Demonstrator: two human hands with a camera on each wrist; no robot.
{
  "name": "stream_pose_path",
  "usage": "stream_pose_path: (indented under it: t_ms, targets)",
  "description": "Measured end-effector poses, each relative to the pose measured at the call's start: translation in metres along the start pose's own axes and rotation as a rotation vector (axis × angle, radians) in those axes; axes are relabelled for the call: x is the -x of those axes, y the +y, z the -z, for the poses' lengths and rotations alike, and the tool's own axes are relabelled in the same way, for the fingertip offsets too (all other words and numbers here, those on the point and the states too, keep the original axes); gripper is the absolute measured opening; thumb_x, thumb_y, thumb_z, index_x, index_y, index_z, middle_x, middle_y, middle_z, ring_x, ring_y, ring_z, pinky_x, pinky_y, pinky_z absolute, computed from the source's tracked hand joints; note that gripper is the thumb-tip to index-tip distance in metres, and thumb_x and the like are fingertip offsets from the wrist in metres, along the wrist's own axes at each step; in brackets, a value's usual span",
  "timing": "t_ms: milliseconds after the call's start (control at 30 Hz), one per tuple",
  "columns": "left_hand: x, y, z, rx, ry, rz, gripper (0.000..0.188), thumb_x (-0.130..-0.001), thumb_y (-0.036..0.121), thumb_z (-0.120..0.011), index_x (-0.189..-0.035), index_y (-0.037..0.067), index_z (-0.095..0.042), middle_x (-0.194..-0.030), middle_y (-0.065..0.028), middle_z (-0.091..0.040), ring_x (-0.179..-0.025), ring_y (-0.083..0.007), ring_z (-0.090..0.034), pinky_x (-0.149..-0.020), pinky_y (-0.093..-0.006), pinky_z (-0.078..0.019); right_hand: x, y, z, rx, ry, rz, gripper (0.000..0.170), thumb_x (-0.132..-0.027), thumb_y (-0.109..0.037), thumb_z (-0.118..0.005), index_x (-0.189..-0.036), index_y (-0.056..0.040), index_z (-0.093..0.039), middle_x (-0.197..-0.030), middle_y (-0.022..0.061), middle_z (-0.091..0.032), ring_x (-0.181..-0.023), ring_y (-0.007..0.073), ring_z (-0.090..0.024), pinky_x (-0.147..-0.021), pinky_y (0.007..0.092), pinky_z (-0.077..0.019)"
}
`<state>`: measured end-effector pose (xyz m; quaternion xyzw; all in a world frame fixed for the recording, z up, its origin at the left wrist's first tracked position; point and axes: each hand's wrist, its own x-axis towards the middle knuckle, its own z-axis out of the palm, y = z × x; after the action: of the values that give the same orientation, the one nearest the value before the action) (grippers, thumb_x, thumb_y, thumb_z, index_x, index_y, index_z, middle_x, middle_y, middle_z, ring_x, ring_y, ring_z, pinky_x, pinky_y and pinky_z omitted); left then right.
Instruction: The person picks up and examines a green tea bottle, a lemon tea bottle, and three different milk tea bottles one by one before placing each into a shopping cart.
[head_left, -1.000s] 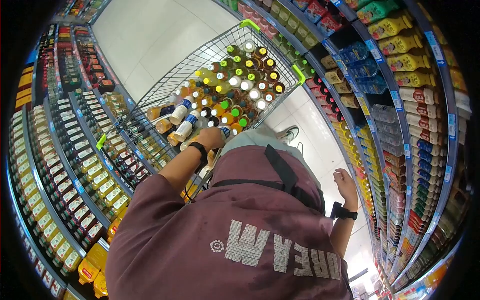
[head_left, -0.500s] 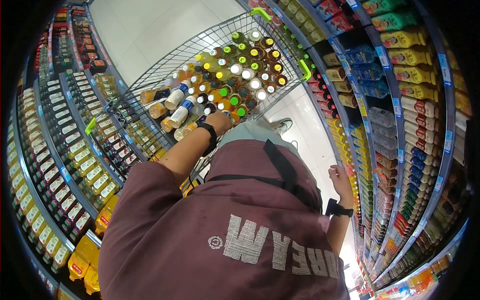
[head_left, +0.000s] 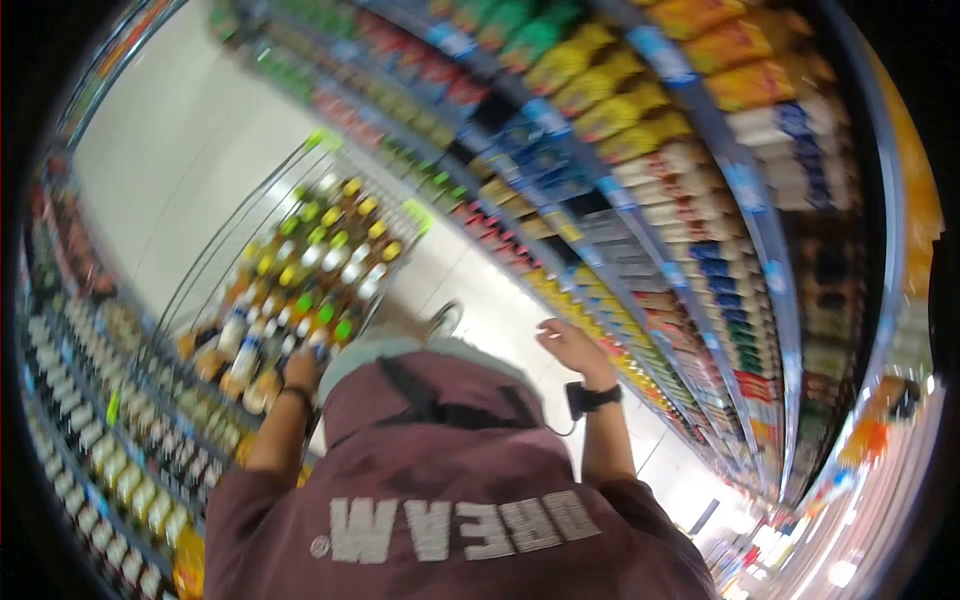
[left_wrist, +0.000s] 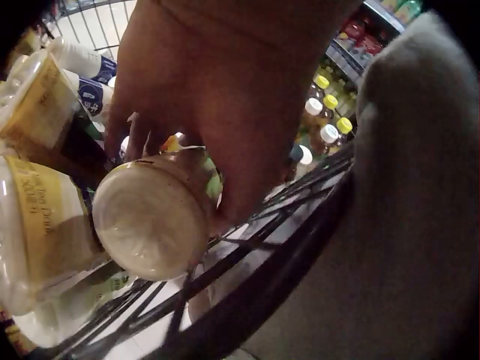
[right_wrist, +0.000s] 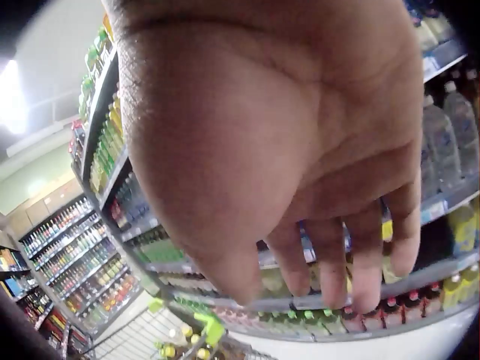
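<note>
My left hand [head_left: 300, 370] is inside the near end of the shopping cart [head_left: 416, 217]. In the left wrist view its fingers and thumb curl round a bottle [left_wrist: 150, 221] whose pale round base faces the camera; its cap end is hidden by the hand. Beside it lie bottles with yellow labels [left_wrist: 56, 214] and white bottles with blue labels [left_wrist: 91, 97]. Several upright bottles with yellow, white and green caps [head_left: 330, 250] fill the rest of the cart. My right hand [head_left: 575, 350] hangs in the air by the right-side shelves, fingers loosely bent, holding nothing.
Shelves of packed drinks [head_left: 610, 250] line the right side of the aisle, with more shelves [head_left: 110, 440] at the left. Pale tiled floor [head_left: 160, 190] runs ahead of the cart. Dark cart wires [left_wrist: 247, 277] pass close to my leg.
The head view has swung to the right and blurred, so the cart now appears further left. My left hand stays among the near bottles; the right hand still hangs loose.
</note>
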<state>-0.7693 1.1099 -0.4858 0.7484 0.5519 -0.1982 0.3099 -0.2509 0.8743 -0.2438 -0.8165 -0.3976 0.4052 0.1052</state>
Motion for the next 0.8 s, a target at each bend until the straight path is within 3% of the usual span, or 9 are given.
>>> stream_pose_path:
  t_ms: [67,167,300,433,533,600,667,767,800]
  targets:
    - [-0.003,0.011,0.006,-0.02,-0.079,0.078,0.081,-0.087,0.05,-0.073,-0.147,0.006,-0.042,-0.114,-0.0275,-0.068,-0.105,-0.0443,-0.068,-0.089,-0.0527,-0.0556,-0.004,-0.017,0.048,0.035,0.14,0.045,0.039,-0.096,-0.036,-0.067,-0.12,-0.0055,-0.069,-0.106,0.0151,-0.075,-0.095,0.0312,-0.072,-0.085,0.0395,-0.0559]
    - [0.011,0.056,0.043,-0.016,-0.099,0.121,0.084,-0.078,0.042,-0.082,-0.143,0.003,-0.047,-0.121,-0.0284,-0.066,-0.113,-0.0448,-0.065,-0.096,-0.0514,-0.0545,-0.012,-0.037,0.135,-0.006,0.395,0.128,0.032,-0.095,-0.029,-0.068,-0.114,-0.0034,-0.071,-0.104,0.015,-0.074,-0.092,0.0306,-0.072,-0.083,0.0384,-0.0564]
    - [-0.029,0.048,0.018,0.043,0.048,0.092,0.083,-0.08,0.045,-0.08,-0.142,-0.002,-0.049,-0.128,-0.031,-0.062,-0.12,-0.0462,-0.06,-0.101,-0.0509,-0.051,-0.009,-0.073,0.253,-0.146,1.133,0.504,0.015,-0.092,-0.009,-0.07,-0.105,-0.0006,-0.07,-0.096,0.0127,-0.071,-0.083,0.0243,-0.071,-0.076,0.0345,-0.0555]
    - [-0.029,0.089,0.032,0.233,0.242,-0.07,0.069,-0.087,0.038,-0.074,-0.14,-0.002,-0.053,-0.13,-0.031,-0.061,-0.123,-0.0479,-0.057,-0.102,-0.0522,-0.0468,-0.018,-0.12,0.349,-0.215,1.548,0.677,0.046,-0.086,-0.013,-0.076,-0.125,0.0032,-0.057,-0.117,0.0193,-0.061,-0.109,0.0305,-0.062,-0.095,0.0387,-0.05]
    - [-0.016,0.129,0.053,0.322,0.237,-0.144,0.058,-0.086,0.029,-0.075,-0.135,0.0,-0.06,-0.128,-0.0282,-0.062,-0.119,-0.0446,-0.06,-0.101,-0.0486,-0.0489,-0.043,-0.138,0.38,0.022,1.725,0.614,0.075,-0.082,-0.025,-0.084,-0.139,0.0031,-0.045,-0.131,0.0256,-0.053,-0.122,0.0434,-0.053,-0.105,0.0467,-0.0447]
    - [0.021,0.184,0.091,0.388,0.214,-0.129,0.05,-0.087,0.02,-0.074,-0.132,0.001,-0.062,-0.123,-0.0237,-0.065,-0.117,-0.0386,-0.063,-0.099,-0.046,-0.0509,-0.052,-0.146,0.38,-0.049,1.661,0.553,0.085,-0.081,-0.033,-0.085,-0.144,0.0021,-0.041,-0.134,0.026,-0.05,-0.125,0.0465,-0.049,-0.107,0.0484,-0.0422]
    - [0.014,0.173,0.076,0.637,0.222,-0.255,0.043,-0.089,0.013,-0.071,-0.13,0.001,-0.063,-0.121,-0.0194,-0.068,-0.117,-0.0342,-0.065,-0.097,-0.0436,-0.0526,-0.077,-0.133,0.377,0.112,1.747,0.481,0.091,-0.08,-0.042,-0.084,-0.145,0.0055,-0.042,-0.145,0.0297,-0.047,-0.134,0.0454,-0.046,-0.11,0.0477,-0.0409]
    - [0.056,0.208,0.115,0.682,0.204,-0.174,0.037,-0.094,0.011,-0.068,-0.13,0.003,-0.064,-0.12,-0.0144,-0.07,-0.112,-0.0282,-0.067,-0.096,-0.0397,-0.0533,-0.07,-0.14,0.375,-0.038,1.572,0.151,0.089,-0.078,-0.051,-0.085,-0.137,0.0047,-0.049,-0.118,0.0267,-0.068,-0.103,0.0451,-0.068,-0.086,0.0497,-0.0549]
    - [0.076,0.229,0.137,0.733,0.151,-0.179,0.036,-0.095,0.012,-0.068,-0.13,0.002,-0.064,-0.122,-0.0133,-0.07,-0.111,-0.0258,-0.068,-0.096,-0.0382,-0.0534,-0.064,-0.141,0.379,-0.147,1.503,0.215,0.082,-0.078,-0.05,-0.085,-0.132,0.0001,-0.051,-0.115,0.0267,-0.068,-0.101,0.0467,-0.067,-0.085,0.0512,-0.0537]
